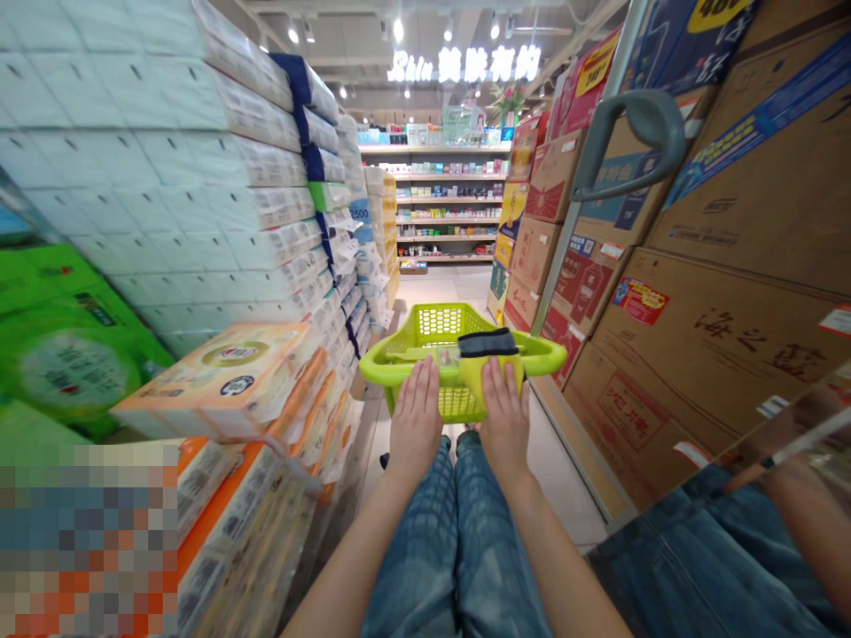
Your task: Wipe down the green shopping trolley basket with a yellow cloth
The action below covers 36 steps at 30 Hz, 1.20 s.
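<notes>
A lime-green shopping cart [405,350] stands in front of me in a store aisle. My left hand [416,421] lies on its near rim, fingers together and bent over the edge. My right hand [505,416] rests beside it on the same rim, fingers curled over a green flap with a dark padded strip [488,343]. The basket looks empty through its mesh. My legs in blue jeans [456,540] show below the hands.
Stacked tissue packs [199,151] wall the left side, with orange-wrapped packs [232,381] low and close. Brown cardboard cartons [705,266] rise on the right, with a grey handle [638,142] on a pole. Shelves [445,204] close the aisle's far end. A reflective surface at lower right shows denim and an arm.
</notes>
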### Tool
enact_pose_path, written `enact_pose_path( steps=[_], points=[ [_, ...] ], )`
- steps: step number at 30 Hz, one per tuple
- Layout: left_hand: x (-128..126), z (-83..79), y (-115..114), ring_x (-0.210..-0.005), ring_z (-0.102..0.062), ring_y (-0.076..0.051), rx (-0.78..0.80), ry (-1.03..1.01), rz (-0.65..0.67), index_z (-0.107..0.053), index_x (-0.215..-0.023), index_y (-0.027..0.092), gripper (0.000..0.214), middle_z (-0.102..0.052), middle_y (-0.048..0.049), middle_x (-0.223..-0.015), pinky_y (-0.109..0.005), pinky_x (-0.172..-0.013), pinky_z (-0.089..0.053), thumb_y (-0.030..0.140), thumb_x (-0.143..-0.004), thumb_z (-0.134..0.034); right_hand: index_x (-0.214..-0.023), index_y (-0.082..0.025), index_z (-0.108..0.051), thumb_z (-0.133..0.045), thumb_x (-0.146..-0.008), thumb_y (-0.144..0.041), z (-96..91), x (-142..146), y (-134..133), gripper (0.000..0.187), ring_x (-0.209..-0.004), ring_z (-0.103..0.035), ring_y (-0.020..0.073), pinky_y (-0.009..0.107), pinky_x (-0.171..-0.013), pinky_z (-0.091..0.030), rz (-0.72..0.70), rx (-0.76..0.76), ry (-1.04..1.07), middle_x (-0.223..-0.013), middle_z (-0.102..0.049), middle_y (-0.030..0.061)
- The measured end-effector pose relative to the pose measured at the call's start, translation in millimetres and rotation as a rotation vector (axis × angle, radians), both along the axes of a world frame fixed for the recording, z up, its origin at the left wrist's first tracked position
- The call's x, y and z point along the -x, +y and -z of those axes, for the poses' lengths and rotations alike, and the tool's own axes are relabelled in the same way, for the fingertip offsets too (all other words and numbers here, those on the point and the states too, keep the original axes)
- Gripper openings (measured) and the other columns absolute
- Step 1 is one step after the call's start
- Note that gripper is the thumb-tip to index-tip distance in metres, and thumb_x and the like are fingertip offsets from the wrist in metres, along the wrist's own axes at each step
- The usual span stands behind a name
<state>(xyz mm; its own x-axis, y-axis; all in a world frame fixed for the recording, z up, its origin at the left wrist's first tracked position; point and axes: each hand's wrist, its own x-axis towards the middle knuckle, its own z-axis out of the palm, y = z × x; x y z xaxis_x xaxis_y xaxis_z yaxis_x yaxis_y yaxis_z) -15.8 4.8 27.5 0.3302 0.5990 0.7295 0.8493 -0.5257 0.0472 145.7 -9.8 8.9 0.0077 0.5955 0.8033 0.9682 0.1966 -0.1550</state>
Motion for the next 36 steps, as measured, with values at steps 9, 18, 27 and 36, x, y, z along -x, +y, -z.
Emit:
enact_pose_path(
  steps=[9, 18, 27, 36],
  points=[
    [-7, -0.4, -3, -0.149, -0.02, -0.028, 0.022, -0.032, -0.014, -0.002, -0.155, 0.011, 0.083, -0.029, -0.0177, -0.158, -0.049, -0.117, -0.031, 0.004, -0.083, -0.042, -0.157, -0.018, -0.007, -0.029, -0.079, -0.002, -3.8, 3, 4, 0.083, -0.151, -0.01, 0.0253, 0.061, -0.117, -0.022, 0.064, -0.035, 0.269, -0.16, -0.028, 0.011],
    [-1, 0.2, -2, -0.148, -0.023, -0.028, 0.012, 0.016, -0.021, -0.002, -0.155, 0.01, 0.084, -0.03, -0.0177, -0.157, -0.048, -0.117, -0.032, 0.003, -0.082, -0.041, -0.156, -0.02, -0.016, -0.035, -0.086, -0.002, 8.4, 18, 4, 0.074, -0.15, -0.02, 0.0197, 0.054, -0.121, -0.013, -0.033, -0.017, -0.08, -0.152, -0.044, 0.009],
    [-9, 1.6, -2, -0.149, -0.018, -0.028, 0.018, -0.027, -0.013, 0.002, -0.155, 0.011, 0.087, -0.028, -0.0175, -0.158, -0.051, -0.117, -0.031, 0.002, -0.081, -0.043, -0.157, -0.016, -0.004, -0.032, -0.079, -0.002, 5.5, -7, 6, 0.084, -0.151, -0.011, 0.0263, 0.062, -0.116, -0.022, 0.116, -0.055, 0.229, -0.159, -0.029, 0.0133],
    [-2, 1.5, -1, -0.148, -0.023, -0.028, -0.006, -0.004, -0.016, -0.001, -0.155, 0.01, 0.081, -0.031, -0.0196, -0.157, -0.049, -0.116, -0.033, 0.003, -0.084, -0.039, -0.155, -0.016, -0.02, -0.033, -0.087, -0.004, 3.0, 49, 5, 0.07, -0.15, -0.018, 0.0205, 0.049, -0.121, -0.016, -0.063, -0.001, -0.074, -0.153, -0.042, 0.0089]
  ],
)
